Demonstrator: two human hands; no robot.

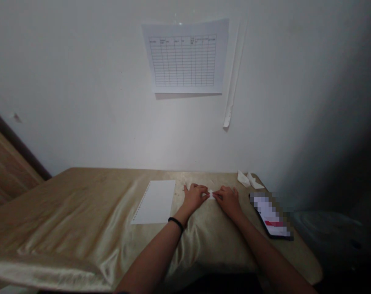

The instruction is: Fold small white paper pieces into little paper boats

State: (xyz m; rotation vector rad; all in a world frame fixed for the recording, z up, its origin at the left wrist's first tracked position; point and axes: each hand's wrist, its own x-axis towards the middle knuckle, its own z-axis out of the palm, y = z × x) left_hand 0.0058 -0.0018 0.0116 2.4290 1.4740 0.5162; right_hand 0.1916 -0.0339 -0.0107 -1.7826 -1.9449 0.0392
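A small folded piece of white paper (pixel 211 195) lies between my two hands near the middle of the table. The fingertips of my left hand (pixel 195 197), which has a black band round its wrist, pinch its left side. On the other side, my right hand (pixel 229 199) pinches the right edge with thumb and fingers. Part of the paper is covered by the fingertips. Left of my left hand a blank white sheet (pixel 156 202) with punched holes along one edge rests flat. Folded white paper shapes (pixel 246 180) sit at the far right corner.
A phone (pixel 272 218) with a lit, partly blurred screen lies right of my right forearm. A shiny gold cloth (pixel 96 212) covers the table, with wrinkles at the left. A printed table sheet (pixel 185 59) hangs on the wall behind.
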